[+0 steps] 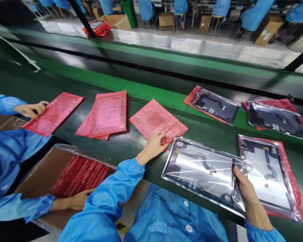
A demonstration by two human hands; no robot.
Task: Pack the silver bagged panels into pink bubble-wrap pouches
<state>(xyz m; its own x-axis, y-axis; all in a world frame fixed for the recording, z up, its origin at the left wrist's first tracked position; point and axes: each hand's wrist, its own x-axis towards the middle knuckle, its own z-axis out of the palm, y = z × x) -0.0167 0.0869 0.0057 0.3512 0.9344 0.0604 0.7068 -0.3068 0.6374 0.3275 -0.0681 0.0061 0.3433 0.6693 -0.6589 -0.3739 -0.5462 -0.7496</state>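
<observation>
My left hand (154,148) has its fingers curled over the near corner of a pink bubble-wrap bag (155,119) lying on the dark green belt. In my right hand (249,193) is a flat display panel in a clear plastic bag (204,171), gripped at its right end with the thumb on top. The panel shows a silvery back with black tape and a flex cable, and it slants across the belt's near edge. Beside it, partly under my right hand, lies another bagged panel (267,174) on a pink bubble bag (294,181).
Farther back lie two more bagged panels (214,106) (275,117) on pink bags. Left of me, a co-worker's hand (32,109) holds a pink bag (57,112), near stacked bags (108,114). Their other hand (78,200) is at a carton (40,174) of red bubble bags.
</observation>
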